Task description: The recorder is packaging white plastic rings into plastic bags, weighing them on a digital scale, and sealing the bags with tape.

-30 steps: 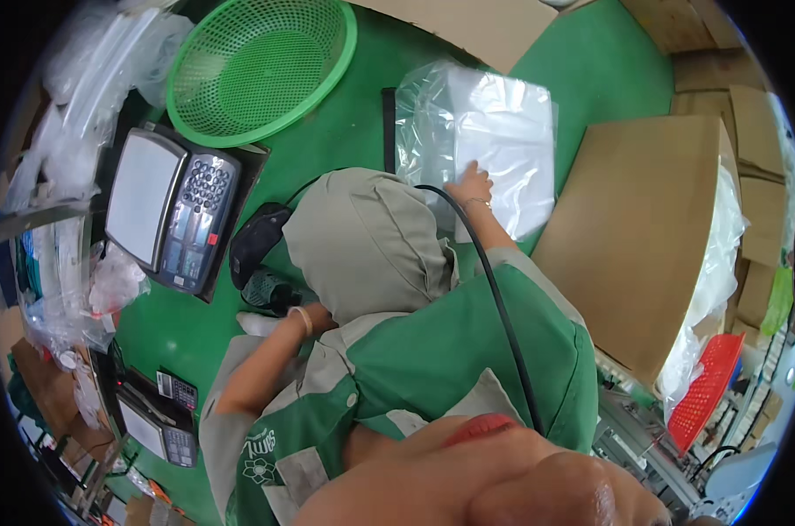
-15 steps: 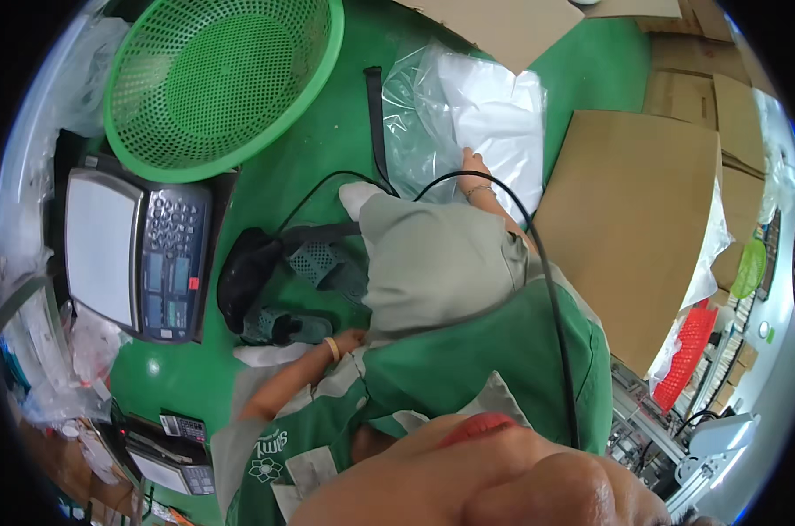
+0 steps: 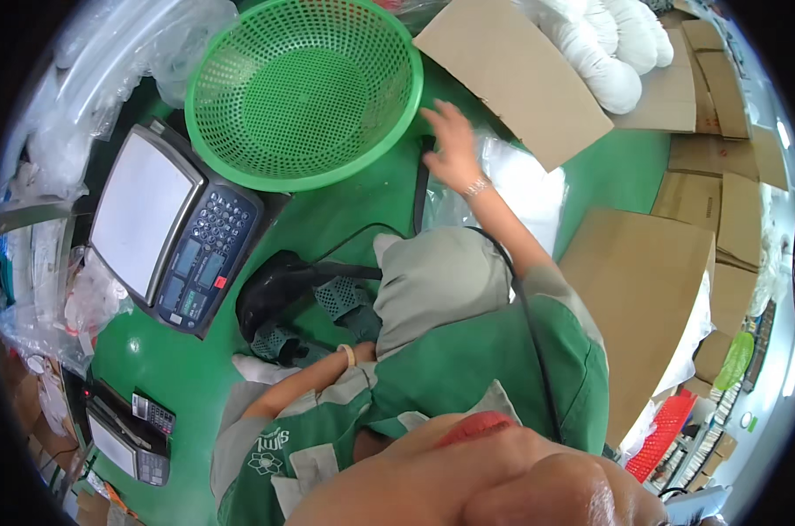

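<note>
Near us our left hand (image 3: 355, 352) is tucked under grey cloth, its grip hidden, while farther out our right hand (image 3: 454, 145), fingers spread and holding nothing, touches the clear plastic bag (image 3: 524, 188) on the green worktop (image 3: 345, 215) beside the green basket (image 3: 305, 88).

Place: packing or weighing station in a small factory or warehouse.
Surface: green-topped work table (image 3: 345, 219).
Weighing: digital counting scale (image 3: 165, 228) with keypad and flat pan, left of centre.
Containers: round green mesh basket (image 3: 303, 88) beside the scale.
Packing stock: flat cardboard sheets (image 3: 511, 74) and stacked cartons (image 3: 722, 210) at right; clear plastic bags (image 3: 524, 184).
Clothing: green and grey work uniform (image 3: 467, 368).
Extras: calculator (image 3: 152, 412) at lower left.
</note>
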`<state>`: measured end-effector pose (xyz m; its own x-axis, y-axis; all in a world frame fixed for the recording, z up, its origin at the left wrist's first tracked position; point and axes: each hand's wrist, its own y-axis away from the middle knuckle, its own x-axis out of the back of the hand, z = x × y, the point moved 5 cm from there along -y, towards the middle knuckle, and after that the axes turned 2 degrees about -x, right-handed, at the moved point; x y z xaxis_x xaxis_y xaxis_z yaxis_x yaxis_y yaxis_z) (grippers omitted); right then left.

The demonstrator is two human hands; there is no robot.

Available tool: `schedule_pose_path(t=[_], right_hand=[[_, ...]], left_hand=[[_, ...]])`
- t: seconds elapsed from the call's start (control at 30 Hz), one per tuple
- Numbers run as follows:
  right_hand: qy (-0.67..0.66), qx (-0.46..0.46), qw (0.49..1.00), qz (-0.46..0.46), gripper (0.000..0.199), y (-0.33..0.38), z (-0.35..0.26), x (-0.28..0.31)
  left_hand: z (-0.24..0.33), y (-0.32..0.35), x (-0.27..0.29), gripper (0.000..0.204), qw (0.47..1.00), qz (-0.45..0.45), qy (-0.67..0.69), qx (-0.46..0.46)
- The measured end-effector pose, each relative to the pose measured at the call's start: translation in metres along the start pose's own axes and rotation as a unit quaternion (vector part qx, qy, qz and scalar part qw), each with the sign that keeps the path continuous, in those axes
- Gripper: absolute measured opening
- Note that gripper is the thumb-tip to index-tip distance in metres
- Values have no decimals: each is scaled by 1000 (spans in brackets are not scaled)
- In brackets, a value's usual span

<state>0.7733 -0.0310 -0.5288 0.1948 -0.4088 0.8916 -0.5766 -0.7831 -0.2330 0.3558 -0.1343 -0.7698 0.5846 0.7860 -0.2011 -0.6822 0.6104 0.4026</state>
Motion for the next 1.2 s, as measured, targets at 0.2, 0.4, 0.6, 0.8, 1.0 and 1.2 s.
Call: schedule_pose_path(t=[0.2,0.4,0.6,0.8,1.0,1.2], right_hand=[[168,142,934,-282,52,-12,-31,-53],[167,59,898,-402,35,85,39,-16],[-91,-85,973,-193,26,-7,51,107],[329,10,912,245,26,-120,138,191],[17,-146,980,135,26,-144,133,203],[-554,-171,813,61,23,-42,79,179]], left_hand=[[132,65,106,38,992,73,-84,56],[209,106,186,69,880,444,167,12],[179,78,192,79,854,497,151,-24],[203,68,175,74,865,501,31,-33],[160,103,167,56,829,536,158,-9],[203,117,165,37,813,559,164,13]])
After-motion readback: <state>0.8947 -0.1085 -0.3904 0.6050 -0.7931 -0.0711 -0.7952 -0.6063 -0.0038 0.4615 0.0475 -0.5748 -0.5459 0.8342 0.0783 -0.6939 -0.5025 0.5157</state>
